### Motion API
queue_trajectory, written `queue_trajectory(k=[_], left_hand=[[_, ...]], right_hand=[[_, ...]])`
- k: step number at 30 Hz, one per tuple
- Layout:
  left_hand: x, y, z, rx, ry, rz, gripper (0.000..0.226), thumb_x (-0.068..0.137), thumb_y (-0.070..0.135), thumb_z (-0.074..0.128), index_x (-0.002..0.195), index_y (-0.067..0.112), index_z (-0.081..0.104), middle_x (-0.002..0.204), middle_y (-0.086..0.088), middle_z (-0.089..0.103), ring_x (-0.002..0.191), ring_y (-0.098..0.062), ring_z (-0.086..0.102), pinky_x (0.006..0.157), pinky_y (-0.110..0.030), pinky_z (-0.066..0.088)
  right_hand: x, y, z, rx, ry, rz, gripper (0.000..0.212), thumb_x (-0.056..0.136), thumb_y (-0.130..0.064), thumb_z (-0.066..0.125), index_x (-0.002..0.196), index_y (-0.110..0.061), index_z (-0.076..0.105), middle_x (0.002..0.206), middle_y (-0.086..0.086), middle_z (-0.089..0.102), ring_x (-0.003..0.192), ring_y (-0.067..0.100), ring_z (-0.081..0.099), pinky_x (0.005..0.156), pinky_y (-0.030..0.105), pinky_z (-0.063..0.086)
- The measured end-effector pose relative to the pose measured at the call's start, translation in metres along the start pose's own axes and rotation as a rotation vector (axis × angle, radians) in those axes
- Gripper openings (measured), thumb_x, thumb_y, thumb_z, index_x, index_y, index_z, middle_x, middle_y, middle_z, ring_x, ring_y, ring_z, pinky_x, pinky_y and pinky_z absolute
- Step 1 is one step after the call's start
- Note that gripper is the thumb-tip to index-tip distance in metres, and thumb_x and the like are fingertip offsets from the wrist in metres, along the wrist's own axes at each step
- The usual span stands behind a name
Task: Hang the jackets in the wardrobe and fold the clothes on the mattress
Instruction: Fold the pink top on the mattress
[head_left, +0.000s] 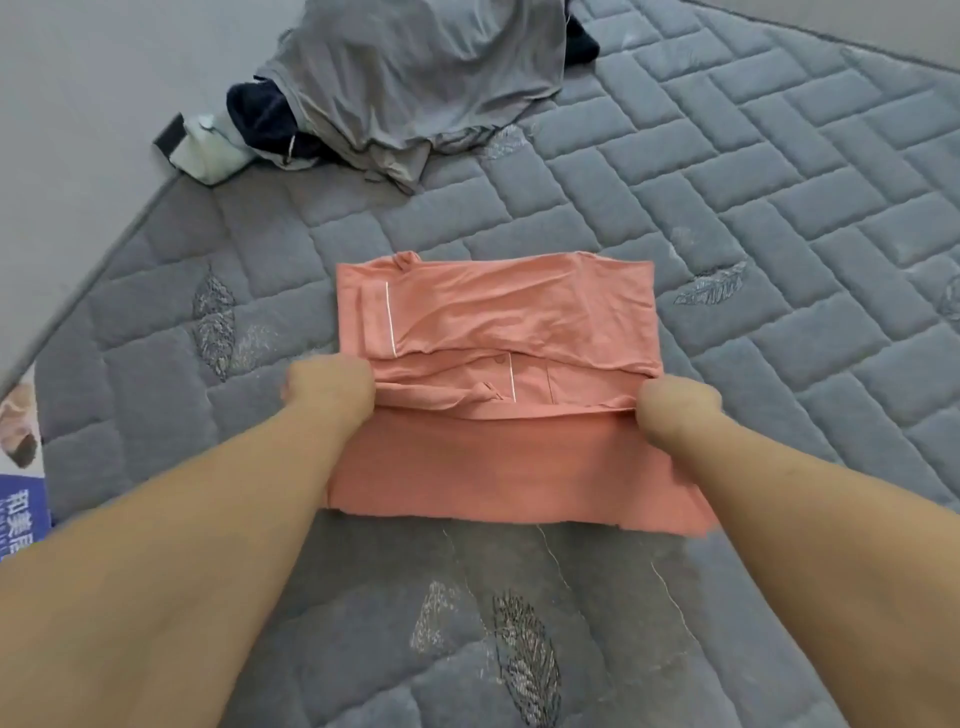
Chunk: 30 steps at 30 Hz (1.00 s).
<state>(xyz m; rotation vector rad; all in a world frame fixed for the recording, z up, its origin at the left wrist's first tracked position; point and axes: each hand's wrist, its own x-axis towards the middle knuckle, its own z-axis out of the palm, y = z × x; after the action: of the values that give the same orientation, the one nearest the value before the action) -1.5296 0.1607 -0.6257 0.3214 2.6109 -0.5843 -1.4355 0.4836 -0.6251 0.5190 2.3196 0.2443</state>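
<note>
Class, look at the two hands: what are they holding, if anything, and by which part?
Both hold the pink garment. The left hand grips the left end of its folded middle edge, the right hand the right end.

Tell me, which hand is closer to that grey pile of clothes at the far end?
The left hand. It grips the coral garment's left edge, roughly below the grey pile. The right hand grips the opposite edge, farther off to the right.
</note>
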Motion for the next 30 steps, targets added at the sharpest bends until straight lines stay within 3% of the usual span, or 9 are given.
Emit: queue_trajectory(k=[4,7,11,14,18,22,25,27,30], left_hand=[[0.075,-0.020,-0.050,-0.001,0.125,-0.092,0.035,0.095,0.014,0.043,0.124,0.017,0.063,0.128,-0.006,0.063,0.121,-0.028,0.058,0.102,-0.039,0.038],[0.115,-0.022,-0.059,0.029,0.157,-0.211,0.043,0.095,0.021,0.036,0.137,0.017,0.048,0.143,-0.013,0.046,0.134,-0.034,0.039,0.117,-0.054,0.018],[0.165,0.030,-0.036,-0.446,0.034,-0.078,0.071,0.089,0.057,0.043,0.150,0.026,0.023,0.160,-0.008,0.014,0.149,-0.029,0.007,0.115,-0.068,-0.006],[0.187,0.069,0.004,-0.674,-0.040,-0.094,0.072,0.083,0.050,0.028,0.152,0.038,0.013,0.165,0.006,-0.006,0.149,-0.021,-0.020,0.107,-0.073,-0.017],[0.194,0.082,0.043,-0.613,0.385,-0.096,0.063,0.071,0.042,0.035,0.128,0.019,0.051,0.151,-0.008,0.040,0.146,-0.031,0.023,0.104,-0.079,-0.004],[0.183,0.079,0.022,-0.712,0.343,-0.085,0.063,0.070,0.037,0.031,0.121,0.010,0.057,0.147,-0.010,0.045,0.144,-0.032,0.029,0.107,-0.076,-0.004],[0.177,0.051,0.007,-0.664,0.421,-0.035,0.044,0.080,0.031,0.035,0.108,0.007,0.059,0.128,-0.014,0.057,0.130,-0.033,0.043,0.107,-0.079,0.007],[0.181,0.032,-0.001,-0.644,0.456,-0.222,0.033,0.090,0.028,0.036,0.104,0.006,0.056,0.119,-0.018,0.057,0.121,-0.037,0.046,0.107,-0.078,0.012],[0.192,0.024,-0.008,-0.701,0.339,-0.560,0.030,0.099,0.030,0.044,0.115,0.005,0.051,0.131,-0.019,0.048,0.126,-0.040,0.042,0.108,-0.074,0.019]], right_hand=[[0.055,-0.009,-0.064,0.109,0.289,0.050,0.036,0.092,-0.006,0.045,0.123,-0.009,0.063,0.127,0.014,0.060,0.119,0.035,0.055,0.090,0.042,0.048],[0.096,-0.011,-0.091,0.133,0.480,0.110,0.037,0.094,-0.010,0.041,0.127,-0.010,0.057,0.129,0.016,0.054,0.123,0.036,0.048,0.094,0.045,0.042],[0.153,-0.046,-0.077,0.349,0.518,0.081,0.049,0.098,-0.026,0.038,0.144,-0.011,0.035,0.151,0.014,0.033,0.139,0.032,0.029,0.114,0.051,0.023],[0.181,-0.083,-0.031,0.547,0.548,0.063,0.051,0.102,-0.033,0.028,0.151,-0.019,0.031,0.161,0.006,0.022,0.149,0.026,0.013,0.121,0.048,0.004],[0.212,-0.099,-0.001,0.615,0.714,0.106,0.056,0.095,-0.037,0.023,0.144,-0.021,0.044,0.157,0.004,0.033,0.148,0.026,0.019,0.120,0.049,0.003],[0.210,-0.093,-0.004,0.625,0.689,0.098,0.061,0.092,-0.038,0.022,0.145,-0.020,0.045,0.157,0.005,0.033,0.148,0.028,0.020,0.120,0.051,0.004],[0.207,-0.092,-0.001,0.594,0.674,0.100,0.059,0.092,-0.037,0.025,0.145,-0.018,0.045,0.157,0.007,0.033,0.147,0.030,0.021,0.120,0.054,0.006],[0.210,-0.092,-0.002,0.611,0.670,0.104,0.059,0.092,-0.037,0.026,0.144,-0.017,0.045,0.157,0.007,0.034,0.147,0.030,0.022,0.120,0.054,0.006],[0.209,-0.095,-0.001,0.602,0.656,0.107,0.060,0.091,-0.038,0.025,0.145,-0.018,0.043,0.157,0.007,0.033,0.147,0.030,0.020,0.119,0.054,0.006]])
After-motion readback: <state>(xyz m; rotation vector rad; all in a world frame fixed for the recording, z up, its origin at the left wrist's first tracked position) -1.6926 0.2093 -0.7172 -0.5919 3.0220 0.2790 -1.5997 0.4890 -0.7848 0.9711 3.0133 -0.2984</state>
